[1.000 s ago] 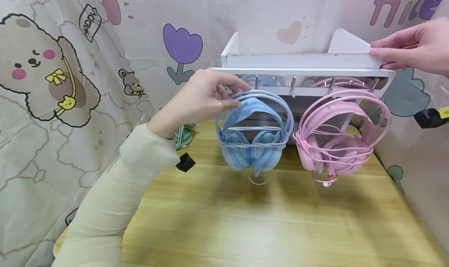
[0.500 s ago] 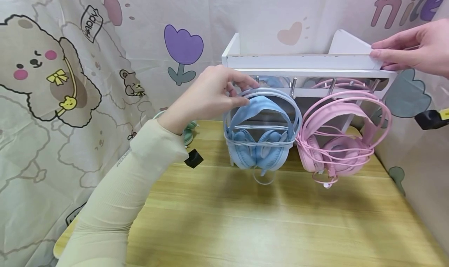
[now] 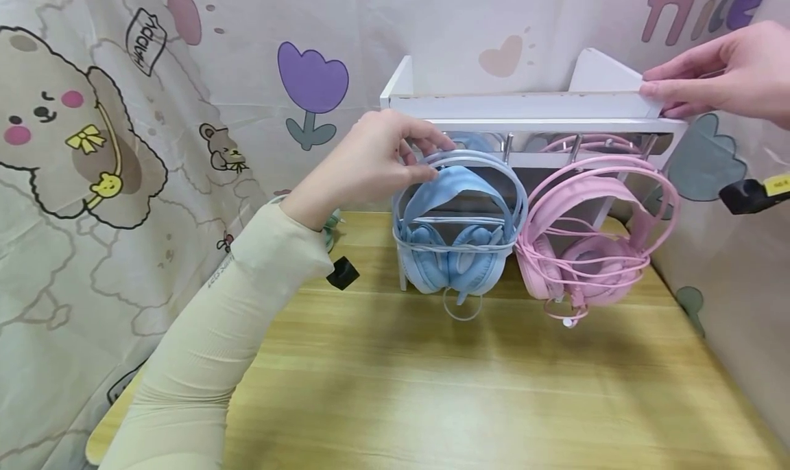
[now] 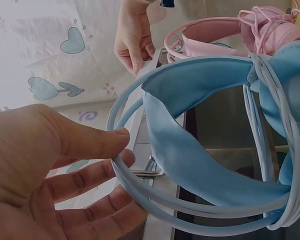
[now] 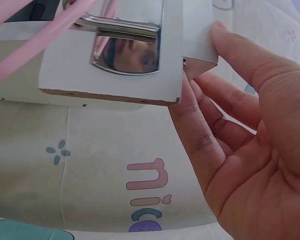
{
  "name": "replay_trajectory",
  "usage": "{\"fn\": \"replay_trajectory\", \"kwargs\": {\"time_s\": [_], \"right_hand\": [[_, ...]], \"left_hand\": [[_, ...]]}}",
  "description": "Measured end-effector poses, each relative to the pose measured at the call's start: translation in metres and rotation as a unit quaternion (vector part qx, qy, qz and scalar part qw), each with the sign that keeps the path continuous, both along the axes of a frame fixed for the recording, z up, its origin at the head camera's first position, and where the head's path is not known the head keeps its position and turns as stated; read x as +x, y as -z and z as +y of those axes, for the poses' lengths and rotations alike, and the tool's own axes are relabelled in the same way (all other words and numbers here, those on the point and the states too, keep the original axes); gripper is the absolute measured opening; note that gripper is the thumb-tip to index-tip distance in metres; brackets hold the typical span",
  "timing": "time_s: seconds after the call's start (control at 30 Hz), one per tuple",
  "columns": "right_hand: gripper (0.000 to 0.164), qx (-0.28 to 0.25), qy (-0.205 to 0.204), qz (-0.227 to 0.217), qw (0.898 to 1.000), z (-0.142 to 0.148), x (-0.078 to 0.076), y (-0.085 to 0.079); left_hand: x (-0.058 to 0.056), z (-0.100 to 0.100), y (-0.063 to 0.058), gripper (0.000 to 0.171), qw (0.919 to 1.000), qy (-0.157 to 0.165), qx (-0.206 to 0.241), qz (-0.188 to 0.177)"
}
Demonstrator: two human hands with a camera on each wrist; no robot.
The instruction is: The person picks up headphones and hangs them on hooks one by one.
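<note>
My left hand [image 3: 389, 151] pinches the top of the light-blue headphones [image 3: 455, 187], thumb in front of the double headband. They hang upright before the white hook rack [image 3: 494, 106], cable wound across both ear cups. In the left wrist view a metal hook [image 4: 147, 174] sits right behind the headband [image 4: 165, 200], partly covered by it. Pink headphones [image 3: 577, 199] hang from the hooks to the right, side by side with the blue pair. With thumb and fingers, my right hand [image 3: 725, 72] grips the rack's right end; in the right wrist view its fingers [image 5: 200, 130] reach round the corner.
The rack stands at the back of a wood-grain table [image 3: 395, 388]. A bare hook [image 3: 507, 147] shows between the two pairs. Something green [image 3: 331, 231] lies at the back left, mostly hidden by my left forearm. Printed cloth [image 3: 216, 58] covers the walls.
My left hand and the blue headphones have shifted right along the rack, closer to the pink pair, then stayed nearly still. My right hand keeps its grip on the rack's end.
</note>
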State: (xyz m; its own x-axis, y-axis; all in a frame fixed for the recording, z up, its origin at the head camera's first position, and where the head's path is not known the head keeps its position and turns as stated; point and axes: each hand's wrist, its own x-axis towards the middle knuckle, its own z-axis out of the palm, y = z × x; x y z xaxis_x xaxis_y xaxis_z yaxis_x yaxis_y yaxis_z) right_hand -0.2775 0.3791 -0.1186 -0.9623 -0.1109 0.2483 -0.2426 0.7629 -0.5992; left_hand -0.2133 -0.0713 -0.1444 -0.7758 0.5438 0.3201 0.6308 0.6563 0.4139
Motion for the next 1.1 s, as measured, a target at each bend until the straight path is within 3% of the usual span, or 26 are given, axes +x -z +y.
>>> {"fn": "replay_trajectory", "kwargs": {"time_s": [0.17,0.43,1.1], "right_hand": [[0.016,0.034,0.017,-0.022,0.999,-0.001,-0.001,-0.007],[0.022,0.062,0.015,-0.038,0.997,-0.005,0.0,-0.015],[0.02,0.062,0.017,-0.043,0.997,0.002,-0.004,-0.013]], "left_hand": [[-0.002,0.003,-0.001,0.036,1.0,-0.003,0.004,-0.006],[-0.006,0.007,0.001,0.034,0.9998,0.006,0.01,-0.014],[-0.022,0.011,0.005,0.033,0.9996,-0.011,0.012,-0.025]]}}
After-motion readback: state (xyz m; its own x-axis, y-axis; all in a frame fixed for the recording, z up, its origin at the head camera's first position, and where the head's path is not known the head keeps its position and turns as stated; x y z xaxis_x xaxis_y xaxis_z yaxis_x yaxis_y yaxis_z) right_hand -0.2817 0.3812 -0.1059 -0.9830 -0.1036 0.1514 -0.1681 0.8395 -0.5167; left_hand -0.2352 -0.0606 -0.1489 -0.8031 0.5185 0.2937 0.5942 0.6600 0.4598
